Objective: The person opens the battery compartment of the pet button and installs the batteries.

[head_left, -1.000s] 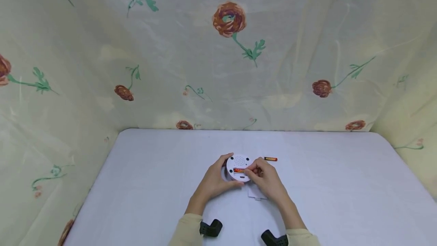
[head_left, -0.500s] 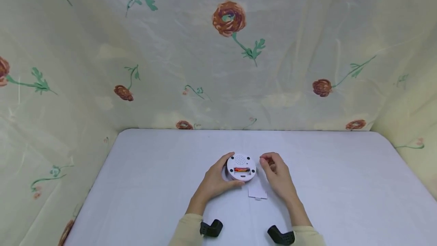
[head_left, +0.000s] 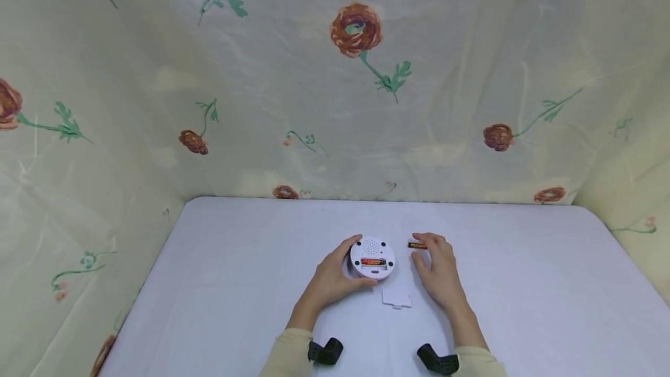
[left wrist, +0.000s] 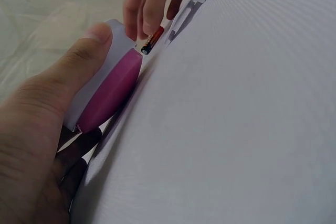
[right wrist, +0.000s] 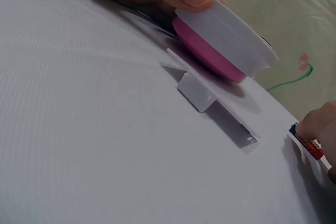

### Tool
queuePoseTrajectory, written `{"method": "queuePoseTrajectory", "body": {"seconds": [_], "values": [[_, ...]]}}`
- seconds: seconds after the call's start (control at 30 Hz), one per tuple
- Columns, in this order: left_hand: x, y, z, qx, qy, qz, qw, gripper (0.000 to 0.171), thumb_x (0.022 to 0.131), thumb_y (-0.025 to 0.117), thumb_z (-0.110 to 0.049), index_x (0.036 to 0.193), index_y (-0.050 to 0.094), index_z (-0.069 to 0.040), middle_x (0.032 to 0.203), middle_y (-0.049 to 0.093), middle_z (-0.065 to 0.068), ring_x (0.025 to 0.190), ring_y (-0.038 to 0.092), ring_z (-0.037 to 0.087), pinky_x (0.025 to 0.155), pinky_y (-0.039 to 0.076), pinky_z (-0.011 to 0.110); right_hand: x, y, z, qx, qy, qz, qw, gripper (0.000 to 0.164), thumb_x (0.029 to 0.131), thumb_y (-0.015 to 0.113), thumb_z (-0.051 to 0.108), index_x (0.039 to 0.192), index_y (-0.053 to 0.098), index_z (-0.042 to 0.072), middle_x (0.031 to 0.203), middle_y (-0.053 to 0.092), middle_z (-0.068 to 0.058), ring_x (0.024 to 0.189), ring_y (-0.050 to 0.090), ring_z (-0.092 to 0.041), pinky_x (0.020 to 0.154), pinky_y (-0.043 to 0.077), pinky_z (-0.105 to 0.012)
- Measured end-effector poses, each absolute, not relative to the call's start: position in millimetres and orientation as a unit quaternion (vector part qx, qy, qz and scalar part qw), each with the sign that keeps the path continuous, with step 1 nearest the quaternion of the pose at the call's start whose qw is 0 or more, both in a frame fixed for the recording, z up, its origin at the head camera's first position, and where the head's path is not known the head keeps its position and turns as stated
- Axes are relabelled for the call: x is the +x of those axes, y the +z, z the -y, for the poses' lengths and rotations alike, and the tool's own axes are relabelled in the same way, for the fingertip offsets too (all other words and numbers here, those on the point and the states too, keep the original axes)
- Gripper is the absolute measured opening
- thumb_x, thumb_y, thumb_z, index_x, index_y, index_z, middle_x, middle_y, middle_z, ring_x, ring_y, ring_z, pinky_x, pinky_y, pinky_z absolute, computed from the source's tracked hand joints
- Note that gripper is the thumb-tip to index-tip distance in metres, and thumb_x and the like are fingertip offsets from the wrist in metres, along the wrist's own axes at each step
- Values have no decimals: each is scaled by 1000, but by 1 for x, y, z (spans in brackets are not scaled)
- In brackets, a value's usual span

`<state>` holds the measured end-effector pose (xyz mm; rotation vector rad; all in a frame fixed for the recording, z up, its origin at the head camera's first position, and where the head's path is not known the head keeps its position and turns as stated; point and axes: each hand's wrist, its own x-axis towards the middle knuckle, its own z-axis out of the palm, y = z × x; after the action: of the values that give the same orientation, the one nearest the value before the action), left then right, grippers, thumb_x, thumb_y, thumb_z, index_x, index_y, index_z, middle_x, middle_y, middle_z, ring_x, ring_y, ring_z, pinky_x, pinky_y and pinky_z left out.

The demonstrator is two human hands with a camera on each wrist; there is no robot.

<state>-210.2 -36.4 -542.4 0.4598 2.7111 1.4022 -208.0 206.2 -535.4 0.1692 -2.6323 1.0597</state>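
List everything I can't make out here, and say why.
Lettering on the loose battery, head view: too small to read.
That battery's right end, head view: covered by the right hand.
Vented face of the round device, both wrist views: turned away from the camera.
Much of the right hand, right wrist view: cut off by the picture's right edge.

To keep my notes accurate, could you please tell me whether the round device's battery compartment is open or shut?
Open: a battery shows inside the round device, and the white cover lies apart on the table.
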Motion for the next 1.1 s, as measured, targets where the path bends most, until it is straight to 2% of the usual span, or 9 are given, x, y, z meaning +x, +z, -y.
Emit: {"method": "queuePoseTrajectory", "body": {"seconds": [0.17,0.3,0.6,0.83,1.1], "values": [[-210,-541,35,152,456,-877,27,96,62,81,-56,144,32,-39,146,43,-8,136,40,15,110,37,43,-208,-538,-206,66,330,930,146,45,90,59,8,133,51,0,132,47,-21,126,35,-41,104,28,-58],[-209,-540,35,148,457,-876,31,96,63,81,-55,144,32,-39,147,42,-9,137,39,16,110,36,43,-208,-538,-205,66,321,933,147,43,89,59,8,131,53,-2,130,48,-21,126,36,-41,103,28,-58],[-209,-542,35,147,461,-875,35,96,62,79,-59,143,31,-42,147,41,-9,138,38,16,111,36,44,-207,-539,-204,47,316,936,145,30,89,61,9,118,64,4,114,49,-19,112,41,-37,92,36,-53],[-209,-542,36,150,454,-878,31,96,62,78,-61,143,31,-42,148,41,-10,137,38,15,110,37,44,-207,-540,-204,46,327,931,158,15,87,64,7,102,67,6,102,53,-13,106,44,-32,87,36,-46],[-210,-542,36,152,455,-877,26,96,62,79,-59,143,31,-43,147,42,-11,137,38,14,110,36,42,-206,-539,-204,42,339,927,154,15,89,64,9,104,66,7,100,54,-10,103,46,-29,84,37,-43]]}}
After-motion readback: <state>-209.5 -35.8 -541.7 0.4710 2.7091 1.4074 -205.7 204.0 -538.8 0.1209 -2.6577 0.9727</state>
